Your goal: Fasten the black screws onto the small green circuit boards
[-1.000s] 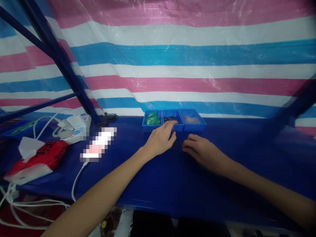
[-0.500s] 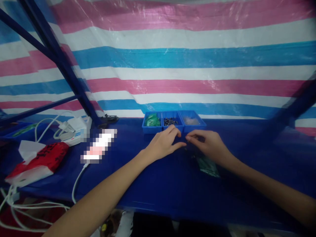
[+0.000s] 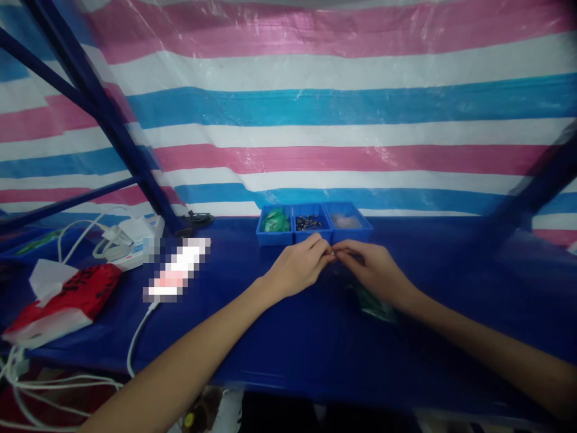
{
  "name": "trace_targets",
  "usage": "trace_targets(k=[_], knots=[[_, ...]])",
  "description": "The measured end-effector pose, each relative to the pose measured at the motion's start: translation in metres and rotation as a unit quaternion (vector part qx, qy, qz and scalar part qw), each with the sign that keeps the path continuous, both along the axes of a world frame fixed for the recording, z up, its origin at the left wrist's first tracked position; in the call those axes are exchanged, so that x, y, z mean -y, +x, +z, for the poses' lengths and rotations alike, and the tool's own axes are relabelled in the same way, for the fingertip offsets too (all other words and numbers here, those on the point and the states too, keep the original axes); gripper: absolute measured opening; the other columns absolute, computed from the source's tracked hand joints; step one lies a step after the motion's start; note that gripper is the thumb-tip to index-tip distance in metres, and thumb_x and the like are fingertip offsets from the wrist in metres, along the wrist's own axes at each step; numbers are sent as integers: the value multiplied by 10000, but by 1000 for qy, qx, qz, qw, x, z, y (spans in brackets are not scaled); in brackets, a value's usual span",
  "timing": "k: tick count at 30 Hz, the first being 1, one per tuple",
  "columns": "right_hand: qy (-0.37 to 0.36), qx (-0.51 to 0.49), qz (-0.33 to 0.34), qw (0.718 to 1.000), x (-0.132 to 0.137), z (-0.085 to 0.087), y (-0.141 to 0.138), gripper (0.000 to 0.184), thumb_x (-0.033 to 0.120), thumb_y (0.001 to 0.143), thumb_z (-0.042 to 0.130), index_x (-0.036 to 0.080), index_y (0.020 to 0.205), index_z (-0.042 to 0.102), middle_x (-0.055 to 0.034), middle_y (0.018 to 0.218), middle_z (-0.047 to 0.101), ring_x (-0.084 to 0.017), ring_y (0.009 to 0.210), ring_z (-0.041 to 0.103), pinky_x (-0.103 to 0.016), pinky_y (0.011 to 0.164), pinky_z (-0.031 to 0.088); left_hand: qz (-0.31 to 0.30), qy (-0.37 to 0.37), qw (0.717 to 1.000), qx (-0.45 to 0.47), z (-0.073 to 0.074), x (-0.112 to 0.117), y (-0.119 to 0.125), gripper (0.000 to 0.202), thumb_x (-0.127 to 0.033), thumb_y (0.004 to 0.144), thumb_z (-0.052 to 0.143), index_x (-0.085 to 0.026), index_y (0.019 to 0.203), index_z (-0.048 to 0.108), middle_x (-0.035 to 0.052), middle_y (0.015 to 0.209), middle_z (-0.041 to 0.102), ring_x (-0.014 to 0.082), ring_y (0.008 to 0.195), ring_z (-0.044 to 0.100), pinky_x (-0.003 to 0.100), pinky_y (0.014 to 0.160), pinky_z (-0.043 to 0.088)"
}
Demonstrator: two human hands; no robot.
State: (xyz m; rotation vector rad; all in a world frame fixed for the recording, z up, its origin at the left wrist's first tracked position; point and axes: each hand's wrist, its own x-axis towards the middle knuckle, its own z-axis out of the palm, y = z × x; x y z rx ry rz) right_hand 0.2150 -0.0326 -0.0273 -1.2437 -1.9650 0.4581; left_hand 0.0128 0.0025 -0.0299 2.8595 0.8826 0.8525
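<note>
My left hand [image 3: 300, 264] and my right hand [image 3: 372, 269] meet fingertip to fingertip over the blue table [image 3: 288, 343], just in front of three small blue bins. Both hands pinch a tiny part between them, too small to name. A small green bag [image 3: 376, 308] lies under my right wrist. The left bin [image 3: 274, 224] holds green pieces, the middle bin [image 3: 310, 224] small dark parts, the right bin [image 3: 347, 221] pale clear bits.
A red and white tissue pack [image 3: 63, 297] lies at the left. Behind it sit a white power strip with plugs [image 3: 128, 237] and white cables [image 3: 135, 337]. A blurred white object [image 3: 175, 269] lies beside them. Dark blue frame bars [image 3: 112, 120] and a striped tarp [image 3: 315, 108] close the back.
My left hand drew back from the middle bin and met my right hand, which lifted and came forward. The green bag came into sight under my right wrist.
</note>
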Motion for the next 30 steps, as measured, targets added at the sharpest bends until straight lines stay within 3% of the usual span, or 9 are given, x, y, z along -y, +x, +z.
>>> trace_targets(k=[9,14,19,26,30], knots=[[-15,20,31,999,6,3,-5,150,281,950,532,215,916,663,21,736,707,-134,586,602,-251,592,432,6,-7,1000,22,5,4,1,200,-295,1055,372,-181,1037,536,54,1025,595,163,847,615,299,749,520],[-38,-28,29,998,3,2,-1,185,344,955,540,208,908,656,-2,762,709,-154,643,630,-260,594,445,-10,-3,999,36,6,5,0,183,-241,1027,422,-191,1174,518,78,1143,591,185,960,630,313,796,538],[-55,-35,26,998,3,1,-1,270,413,971,522,206,855,651,-2,744,695,-156,638,621,-269,590,431,-21,6,999,31,2,2,0,206,-249,989,523,-190,1187,524,71,1154,597,191,979,635,307,783,542],[0,12,19,1000,4,2,0,400,397,1027,414,204,737,611,14,667,638,-136,601,585,-269,595,399,-7,12,999,44,2,1,-1,141,-277,1025,485,-180,1080,573,39,1032,618,162,892,625,286,765,519],[40,4,15,999,2,0,1,230,322,1005,466,211,920,650,-3,779,694,-153,689,642,-262,629,446,-1,-3,998,66,2,0,-1,158,-289,1028,496,-178,1058,604,30,981,641,154,860,628,281,758,506]])
